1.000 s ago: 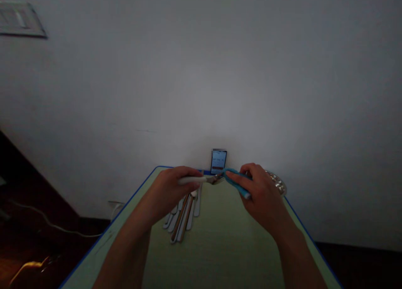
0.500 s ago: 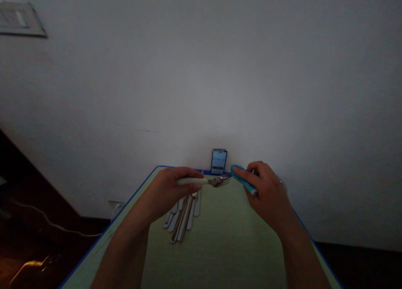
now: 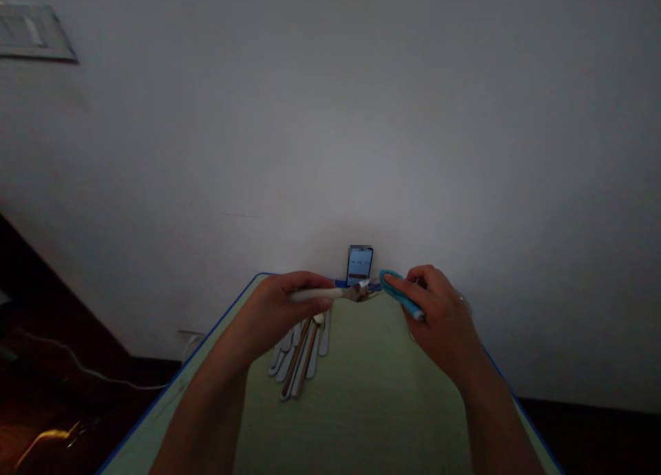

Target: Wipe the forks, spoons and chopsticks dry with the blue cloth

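Note:
My left hand (image 3: 283,306) is closed around the pale handle of a fork (image 3: 316,294), whose metal tines point right. In my right hand (image 3: 438,313) a folded blue cloth (image 3: 403,296) is pinched between thumb and fingers. The cloth's left end is close to the fork's tips; whether they touch I cannot tell. Below my left hand, several pieces of cutlery (image 3: 299,361) lie in a loose bunch on the table, some with brown handles and others with grey ones. Their far ends are partly hidden by the hand.
A lit phone (image 3: 360,265) leans against the wall (image 3: 330,131) at the table's back edge. The pale green table (image 3: 361,420) has a blue rim. A switch plate (image 3: 36,33) is on the wall at upper left, and a white cable (image 3: 93,375) runs at lower left.
The fork has turned a little in my left hand and its tines have risen slightly. My right hand with the cloth has stayed almost in place.

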`<state>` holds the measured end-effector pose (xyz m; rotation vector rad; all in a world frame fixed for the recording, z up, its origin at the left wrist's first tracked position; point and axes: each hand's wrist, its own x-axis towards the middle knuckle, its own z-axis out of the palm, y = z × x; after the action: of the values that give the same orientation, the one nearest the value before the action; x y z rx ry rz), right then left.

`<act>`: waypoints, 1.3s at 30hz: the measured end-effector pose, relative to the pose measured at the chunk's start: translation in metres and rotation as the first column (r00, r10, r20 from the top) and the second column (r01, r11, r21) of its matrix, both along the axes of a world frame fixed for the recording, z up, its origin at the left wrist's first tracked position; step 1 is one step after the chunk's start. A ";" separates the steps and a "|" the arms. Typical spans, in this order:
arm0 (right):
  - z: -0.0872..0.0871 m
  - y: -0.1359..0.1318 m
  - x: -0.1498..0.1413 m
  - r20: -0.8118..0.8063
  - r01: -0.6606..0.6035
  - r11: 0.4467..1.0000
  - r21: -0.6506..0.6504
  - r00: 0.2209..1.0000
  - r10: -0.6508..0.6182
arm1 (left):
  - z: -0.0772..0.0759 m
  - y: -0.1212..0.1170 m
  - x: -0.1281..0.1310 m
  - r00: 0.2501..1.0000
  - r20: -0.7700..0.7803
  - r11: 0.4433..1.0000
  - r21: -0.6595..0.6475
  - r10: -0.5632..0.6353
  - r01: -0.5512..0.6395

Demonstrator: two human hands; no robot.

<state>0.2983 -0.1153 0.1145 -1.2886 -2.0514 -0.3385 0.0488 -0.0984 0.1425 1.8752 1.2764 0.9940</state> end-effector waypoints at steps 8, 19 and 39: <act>0.001 0.000 -0.001 -0.051 -0.024 1.000 -0.009 0.998 0.024 | 0.001 -0.002 0.004 0.979 0.202 0.990 -0.124 -0.041 0.067; 0.000 -0.001 -0.002 -0.126 -0.077 0.997 0.012 0.989 0.078 | -0.001 -0.001 0.007 0.948 0.312 0.984 -0.142 -0.060 0.108; 0.004 -0.007 -0.015 -0.283 -0.213 0.977 0.024 0.936 0.211 | -0.010 0.008 0.015 0.861 0.485 0.951 -0.167 -0.150 0.259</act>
<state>0.2837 -0.1222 0.1186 -1.0387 -1.9202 -0.0432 0.0633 -0.0909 0.1323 1.4406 0.8397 1.0531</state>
